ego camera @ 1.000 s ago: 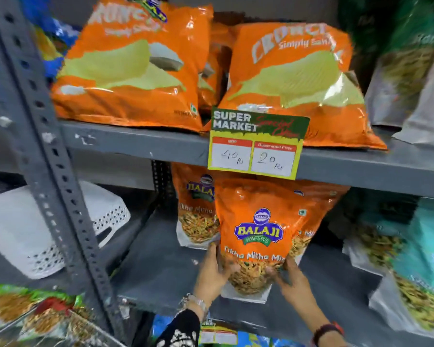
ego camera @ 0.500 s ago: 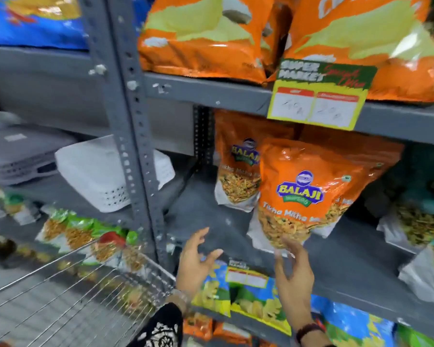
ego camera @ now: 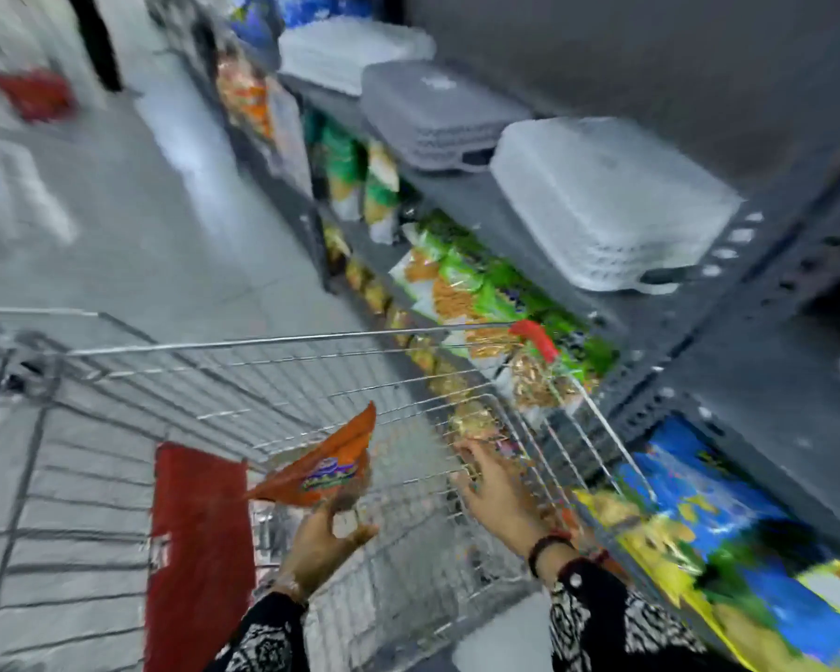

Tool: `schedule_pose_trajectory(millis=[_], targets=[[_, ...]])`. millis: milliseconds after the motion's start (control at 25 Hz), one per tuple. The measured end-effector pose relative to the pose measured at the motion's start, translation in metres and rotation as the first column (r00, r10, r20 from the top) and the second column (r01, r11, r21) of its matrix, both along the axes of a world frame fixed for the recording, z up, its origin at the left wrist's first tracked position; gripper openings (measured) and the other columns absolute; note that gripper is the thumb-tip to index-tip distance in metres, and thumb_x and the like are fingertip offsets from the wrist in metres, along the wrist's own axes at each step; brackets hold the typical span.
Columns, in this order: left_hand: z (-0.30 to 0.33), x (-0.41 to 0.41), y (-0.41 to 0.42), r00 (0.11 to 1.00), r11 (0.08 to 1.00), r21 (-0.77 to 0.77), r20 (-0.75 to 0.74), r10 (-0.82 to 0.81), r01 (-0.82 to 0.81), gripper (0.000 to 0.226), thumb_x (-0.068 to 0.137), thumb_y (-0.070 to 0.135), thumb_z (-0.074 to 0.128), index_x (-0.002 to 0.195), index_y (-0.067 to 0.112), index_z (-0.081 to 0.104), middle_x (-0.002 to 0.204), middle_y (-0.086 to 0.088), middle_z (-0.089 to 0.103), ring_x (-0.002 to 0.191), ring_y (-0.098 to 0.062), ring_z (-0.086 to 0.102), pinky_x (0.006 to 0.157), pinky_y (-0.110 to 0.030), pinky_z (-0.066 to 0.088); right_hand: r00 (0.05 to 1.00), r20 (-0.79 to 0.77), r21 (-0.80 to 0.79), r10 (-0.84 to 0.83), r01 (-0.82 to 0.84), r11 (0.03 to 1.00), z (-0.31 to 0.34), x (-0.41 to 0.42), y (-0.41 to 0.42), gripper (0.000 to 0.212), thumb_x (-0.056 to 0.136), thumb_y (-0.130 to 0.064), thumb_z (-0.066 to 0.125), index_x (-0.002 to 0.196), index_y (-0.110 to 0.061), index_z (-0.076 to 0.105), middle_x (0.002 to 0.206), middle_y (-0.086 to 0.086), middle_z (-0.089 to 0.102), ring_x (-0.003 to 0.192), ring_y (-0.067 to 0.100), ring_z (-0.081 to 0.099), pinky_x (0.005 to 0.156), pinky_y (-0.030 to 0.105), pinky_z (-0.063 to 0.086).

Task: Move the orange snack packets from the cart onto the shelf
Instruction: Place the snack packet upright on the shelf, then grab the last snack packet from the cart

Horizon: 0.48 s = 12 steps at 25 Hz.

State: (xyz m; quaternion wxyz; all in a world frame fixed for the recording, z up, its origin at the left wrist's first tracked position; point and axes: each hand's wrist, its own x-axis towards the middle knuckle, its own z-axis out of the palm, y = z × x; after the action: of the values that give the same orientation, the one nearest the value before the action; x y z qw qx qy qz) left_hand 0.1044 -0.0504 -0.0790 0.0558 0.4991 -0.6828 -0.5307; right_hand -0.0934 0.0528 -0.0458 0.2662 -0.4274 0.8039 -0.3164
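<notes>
right, orange packet [ego camera: 326, 470] is over the wire cart [ego camera: 243, 380], tilted, left hand [ego camera: 323, 540] pinching its lower edge from below. right hand [ego camera: 498, 492] is beside it inside the cart, fingers spread, holding nothing. grey shelf [ego camera: 728, 351] sits just right of the cart. view is blurry.

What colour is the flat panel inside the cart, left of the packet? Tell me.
Red, seen in the head view: the panel stands in the wire cart, left of the orange packet.

The head camera looks steeply down, close over the wire cart [ego camera: 272, 380], shelving [ego camera: 699, 332] running along its right.
</notes>
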Motion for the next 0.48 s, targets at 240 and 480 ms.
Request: schedule_pose_trajectory(millis=[240,480], targets=[[-0.072,0.033,-0.061,0.958,0.984,0.058,0.244,0.152,-0.171,0.068,0.066,0.016,0.078,0.120,0.000,0.042,0.128,-0.019,0.052,0.116,-0.026,0.050,0.096,-0.035,0.037,0.954,0.164,0.289,0.252,-0.291,0.912,-0.093,0.017,-0.098,0.066,0.083,-0.013,0.058,0.138,-0.013,0.023,0.148,0.007,0.027,0.138,0.021,0.023,0.110,0.027,0.020],[-0.144,0.030,-0.085,0.938,0.938,0.040,-0.011,0.346,-0.346,0.042,0.035,0.041,0.083,0.071,0.045,0.064,0.067,0.031,0.068,0.069,0.014,0.057,0.081,-0.029,0.050,0.900,0.234,0.268,0.368,-0.423,0.865,-0.148,0.032,-0.153,0.086,0.069,-0.004,0.071,0.137,-0.007,0.019,0.146,0.001,0.022,0.135,0.016,0.020,0.105,0.020,0.021]])
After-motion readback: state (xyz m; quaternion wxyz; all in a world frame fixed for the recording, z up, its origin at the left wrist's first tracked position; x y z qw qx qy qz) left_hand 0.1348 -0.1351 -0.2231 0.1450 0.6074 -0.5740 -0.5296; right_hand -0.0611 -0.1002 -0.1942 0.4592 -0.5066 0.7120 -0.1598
